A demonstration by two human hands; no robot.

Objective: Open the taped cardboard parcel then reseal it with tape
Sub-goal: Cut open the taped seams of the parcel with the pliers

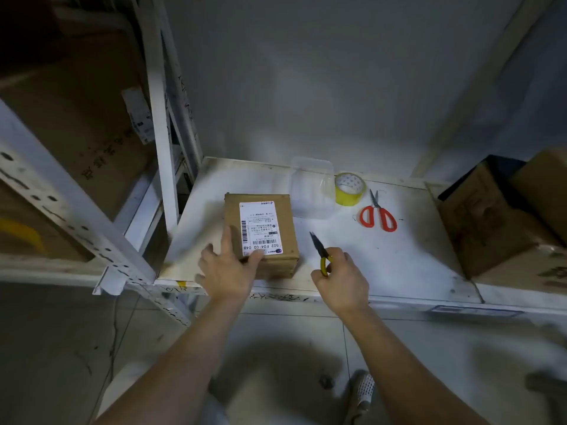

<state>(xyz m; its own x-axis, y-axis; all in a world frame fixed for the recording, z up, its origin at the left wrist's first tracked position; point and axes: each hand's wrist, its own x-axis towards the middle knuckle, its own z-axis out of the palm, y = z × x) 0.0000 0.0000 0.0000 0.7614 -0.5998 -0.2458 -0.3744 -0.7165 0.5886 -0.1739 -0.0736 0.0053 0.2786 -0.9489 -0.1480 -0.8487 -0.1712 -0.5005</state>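
A small brown cardboard parcel (270, 222) with a white shipping label on top sits on the white shelf (399, 265). My left hand (228, 266) rests on the parcel's near left corner, fingers spread over the top. To the right of the parcel my right hand (339, 276) grips small yellow-handled snips (319, 248), whose dark blades point up and away, apart from the box. A roll of yellow tape (349, 189) stands behind, to the right. Red-handled scissors (379, 213) lie next to the roll.
A clear plastic container (313, 187) stands behind the parcel. Larger cardboard boxes (491, 219) crowd the shelf's right end. A white metal rack upright (162, 118) rises at the left, with boxes stored behind it. Grey floor tiles lie below the shelf edge.
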